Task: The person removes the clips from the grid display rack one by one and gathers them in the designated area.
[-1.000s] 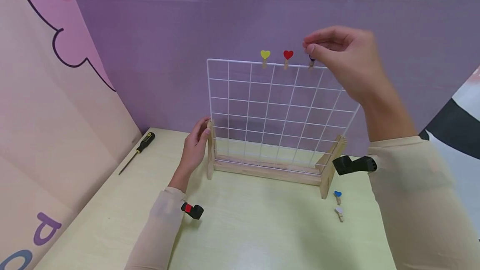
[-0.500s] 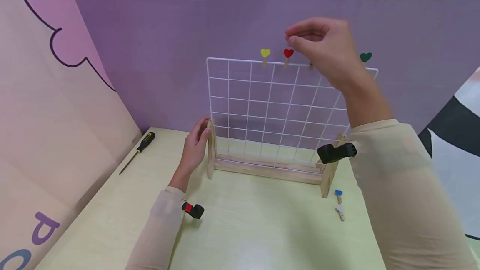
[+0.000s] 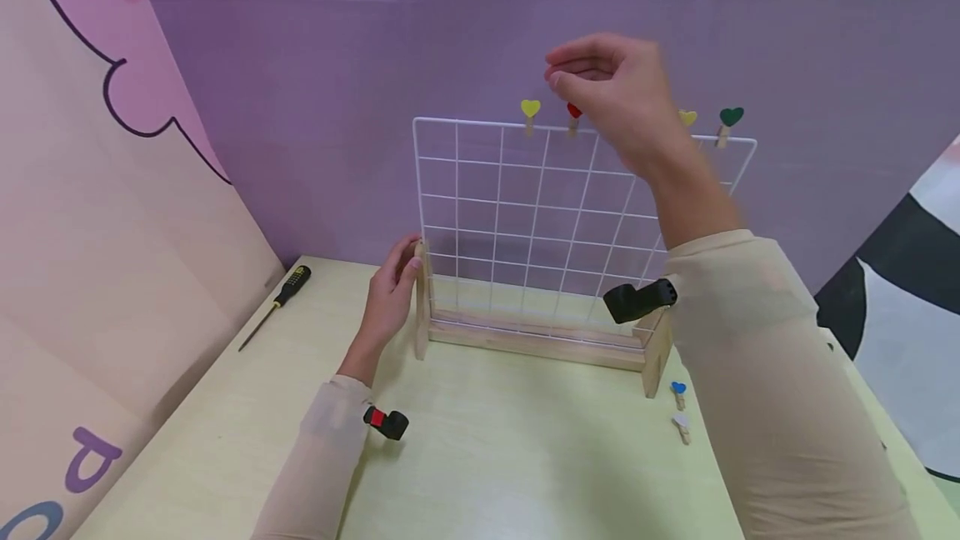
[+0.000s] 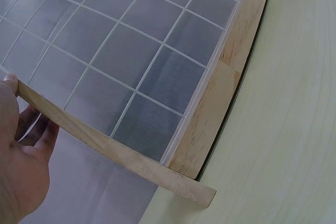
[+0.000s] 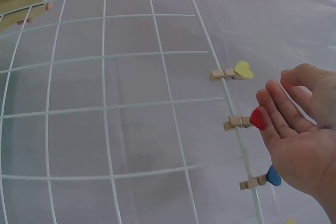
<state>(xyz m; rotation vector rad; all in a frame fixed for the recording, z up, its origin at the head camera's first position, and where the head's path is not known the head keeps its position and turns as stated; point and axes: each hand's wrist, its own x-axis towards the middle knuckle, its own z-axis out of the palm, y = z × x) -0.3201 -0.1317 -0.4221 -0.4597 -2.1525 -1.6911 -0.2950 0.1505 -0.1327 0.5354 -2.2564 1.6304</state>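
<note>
My left hand [image 3: 386, 302] grips the side post [image 4: 126, 156] of a wooden stand, thumb on one side and fingers on the other. The stand holds a white wire grid [image 3: 495, 207] upright. Along the grid's top edge sit small heart clothespins: yellow [image 5: 242, 70], red [image 5: 257, 119], blue [image 5: 274, 176], a second yellow [image 3: 687, 117] and green [image 3: 731, 117]. My right hand [image 3: 622, 98] is raised beside the red clothespin, its fingers loosely bent and holding nothing. In the head view, this hand hides the blue clothespin and part of the red one.
A blue heart clothespin [image 3: 678, 390] and a whitish one [image 3: 682, 427] lie on the table [image 3: 487, 448] by the stand's right foot. A black-and-yellow screwdriver [image 3: 292, 283] lies at the left. Purple cloth [image 3: 337, 65] hangs behind.
My right hand has moved left along the grid's top edge, from the blue clothespin to above the red one. The yellow and green clothespins at the right have come into view. My left hand stays put.
</note>
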